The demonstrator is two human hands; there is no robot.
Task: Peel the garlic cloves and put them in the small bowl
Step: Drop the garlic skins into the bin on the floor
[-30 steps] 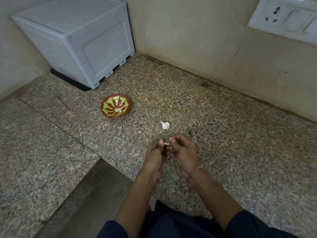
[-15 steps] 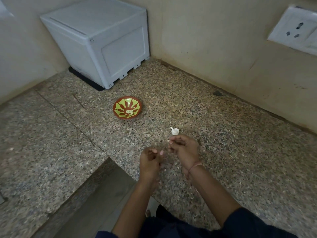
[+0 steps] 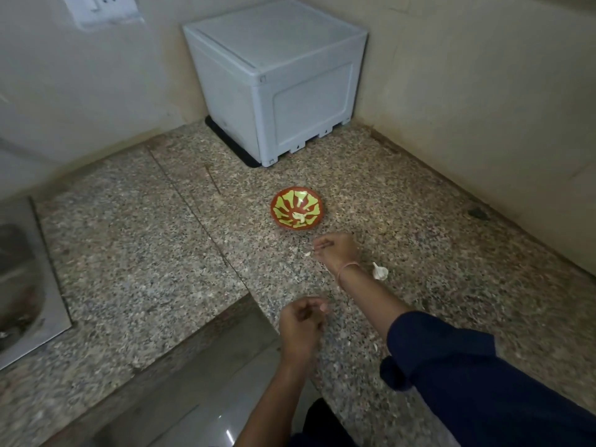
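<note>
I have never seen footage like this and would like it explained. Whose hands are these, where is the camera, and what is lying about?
There is no machine here. A person works with bare hands, and one wide camera worn on their head looks down at them, so the arms enter from the bottom of the picture. The right hand, with a thread at its wrist, reaches toward the small bowl and pinches a pale garlic clove in its fingers. The left hand is nearer the person, fingers curled; whether it holds any peel I cannot tell. In the bowl lies another clove. A piece of unpeeled garlic sits on the speckled stone counter beside the right wrist. A grey box stands in the corner.
</note>
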